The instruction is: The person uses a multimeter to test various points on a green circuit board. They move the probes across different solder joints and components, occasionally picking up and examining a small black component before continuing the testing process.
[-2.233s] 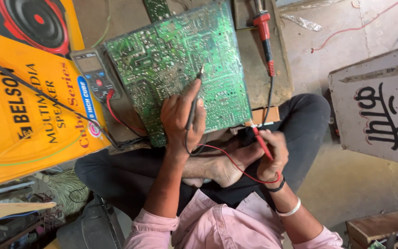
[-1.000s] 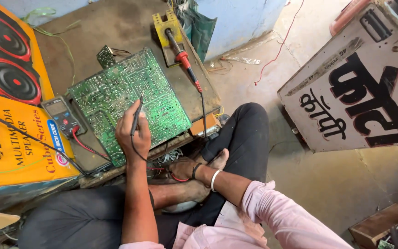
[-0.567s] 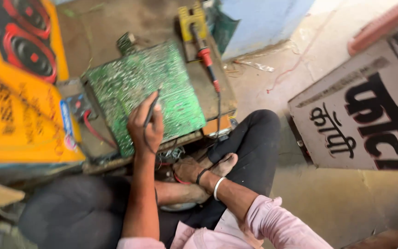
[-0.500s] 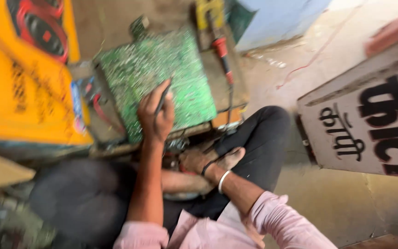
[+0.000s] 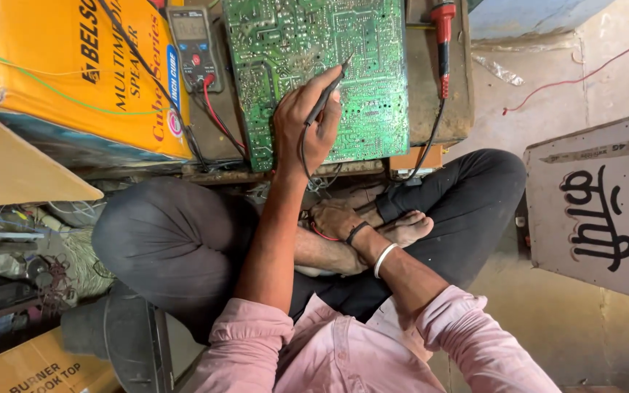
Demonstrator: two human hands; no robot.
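One green circuit board (image 5: 322, 69) lies solder side up on the low wooden worktop (image 5: 460, 109), reaching from the worktop's far edge down almost to its near edge, in the middle of it. The left hand (image 5: 306, 127) rests on the board's near part and grips one black test probe (image 5: 327, 94) like a pen, fingers closed around it, its tip touching the board toward the board's right half. One black lead runs from that probe down past the wrist. The right hand (image 5: 336, 218) lies low in the lap beside a bare foot (image 5: 405, 227), below the worktop's near edge; its fingers are curled, a red wire (image 5: 322, 234) runs just under it, and I cannot tell whether it holds that wire. Two bands sit on that wrist, one black and one white. One digital multimeter (image 5: 194, 47) lies at the worktop's left edge, just beside the board, with one red lead and one black lead plugged in. One red-handled soldering iron (image 5: 443, 44) lies along the worktop's right edge, apart from the board. One yellow speaker carton (image 5: 74, 73) stands to the left of the worktop, touching the multimeter's side. One white signboard (image 5: 598, 211) with black lettering leans on the floor at the right, well apart from the worktop.
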